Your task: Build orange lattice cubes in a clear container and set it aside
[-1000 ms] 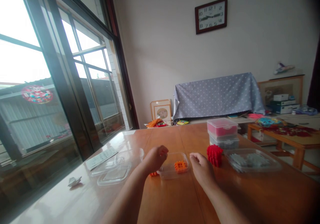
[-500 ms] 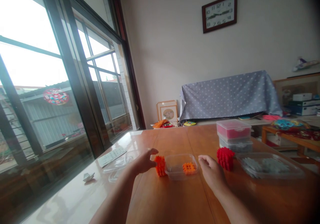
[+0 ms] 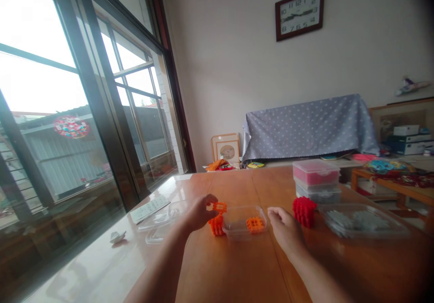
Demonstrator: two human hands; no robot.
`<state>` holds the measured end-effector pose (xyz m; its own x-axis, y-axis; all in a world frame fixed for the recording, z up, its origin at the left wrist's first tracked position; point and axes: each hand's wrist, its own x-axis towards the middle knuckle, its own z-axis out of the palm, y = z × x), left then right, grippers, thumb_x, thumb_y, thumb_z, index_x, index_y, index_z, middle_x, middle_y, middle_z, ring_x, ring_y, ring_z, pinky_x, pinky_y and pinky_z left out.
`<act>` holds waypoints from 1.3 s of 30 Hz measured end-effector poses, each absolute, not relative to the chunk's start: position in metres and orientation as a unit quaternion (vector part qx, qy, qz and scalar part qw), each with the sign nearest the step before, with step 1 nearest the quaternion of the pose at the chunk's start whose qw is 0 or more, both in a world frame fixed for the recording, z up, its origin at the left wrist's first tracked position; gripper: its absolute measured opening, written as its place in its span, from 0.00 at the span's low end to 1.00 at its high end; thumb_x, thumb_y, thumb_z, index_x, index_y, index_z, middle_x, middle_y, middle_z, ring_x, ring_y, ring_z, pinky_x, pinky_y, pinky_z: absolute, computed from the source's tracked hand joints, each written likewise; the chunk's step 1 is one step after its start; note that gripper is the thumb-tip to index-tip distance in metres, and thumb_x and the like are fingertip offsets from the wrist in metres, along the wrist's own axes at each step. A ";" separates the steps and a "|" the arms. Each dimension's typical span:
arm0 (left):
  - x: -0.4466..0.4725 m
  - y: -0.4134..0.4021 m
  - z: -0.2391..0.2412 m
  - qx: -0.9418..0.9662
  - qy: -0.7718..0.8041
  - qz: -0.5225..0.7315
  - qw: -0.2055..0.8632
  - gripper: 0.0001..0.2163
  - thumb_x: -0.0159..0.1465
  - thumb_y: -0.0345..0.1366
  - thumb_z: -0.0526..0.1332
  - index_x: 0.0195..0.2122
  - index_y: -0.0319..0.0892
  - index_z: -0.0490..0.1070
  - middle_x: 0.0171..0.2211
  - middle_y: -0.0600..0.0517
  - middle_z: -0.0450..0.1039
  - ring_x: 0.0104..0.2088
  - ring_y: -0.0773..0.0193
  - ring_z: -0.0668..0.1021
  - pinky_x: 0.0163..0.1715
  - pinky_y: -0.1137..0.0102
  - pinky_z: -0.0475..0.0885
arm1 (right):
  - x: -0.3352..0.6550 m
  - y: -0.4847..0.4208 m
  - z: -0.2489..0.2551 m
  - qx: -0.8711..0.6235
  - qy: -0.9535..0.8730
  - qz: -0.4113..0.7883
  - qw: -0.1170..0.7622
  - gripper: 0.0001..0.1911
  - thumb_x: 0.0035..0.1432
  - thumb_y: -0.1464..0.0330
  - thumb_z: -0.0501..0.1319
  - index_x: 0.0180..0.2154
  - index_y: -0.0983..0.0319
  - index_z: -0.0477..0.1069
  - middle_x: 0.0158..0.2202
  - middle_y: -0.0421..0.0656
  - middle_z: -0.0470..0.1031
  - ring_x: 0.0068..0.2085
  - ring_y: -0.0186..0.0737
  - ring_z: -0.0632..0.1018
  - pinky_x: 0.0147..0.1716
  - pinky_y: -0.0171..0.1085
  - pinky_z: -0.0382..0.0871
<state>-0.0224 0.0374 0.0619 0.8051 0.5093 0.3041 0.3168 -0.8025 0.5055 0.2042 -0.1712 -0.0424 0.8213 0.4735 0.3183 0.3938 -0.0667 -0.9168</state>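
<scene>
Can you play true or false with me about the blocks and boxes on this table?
1. The left hand pinches an orange piece above the orange block stack. True.
2. The clear tub between the hands is full of blue blocks. False: it holds one orange grid piece.
3. The right hand holds the red block cluster. False: it rests on the table beside it, holding nothing.
4. A pink-filled box sits stacked on a grey-filled box. True.
5. The clock lies on the table. False: it hangs on the wall.
</scene>
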 end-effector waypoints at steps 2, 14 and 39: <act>-0.008 0.027 0.060 0.925 0.208 0.223 0.225 0.13 0.58 0.32 0.67 0.45 0.43 0.76 0.45 0.49 0.79 0.44 0.59 0.79 0.44 0.68 0.74 | 0.204 -0.172 -0.041 -0.729 -0.297 0.034 0.616 0.18 0.60 0.55 0.56 0.41 0.59 0.78 0.43 0.45 0.83 0.46 0.49 0.81 0.47 0.42 0.71; 0.076 -0.026 0.020 0.934 0.236 0.122 0.237 0.12 0.52 0.35 0.70 0.38 0.43 0.79 0.39 0.50 0.81 0.37 0.58 0.80 0.36 0.70 0.72 | 0.206 -0.174 -0.037 -0.720 -0.284 0.038 0.633 0.18 0.60 0.56 0.57 0.41 0.59 0.79 0.37 0.44 0.83 0.40 0.48 0.82 0.41 0.41 0.73; 0.054 -0.029 0.037 0.916 0.232 0.218 0.246 0.11 0.69 0.40 0.55 0.43 0.46 0.77 0.42 0.50 0.82 0.42 0.58 0.81 0.42 0.69 0.73 | 0.203 -0.174 -0.032 -0.723 -0.307 0.024 0.618 0.17 0.61 0.56 0.55 0.39 0.58 0.78 0.41 0.45 0.83 0.45 0.49 0.81 0.45 0.41 0.71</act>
<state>0.0542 -0.0294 0.0367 0.7980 0.5310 0.2851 0.3171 -0.7722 0.5506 0.2027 -0.1735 -0.0316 0.8109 0.4728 0.3448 0.4144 -0.0479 -0.9088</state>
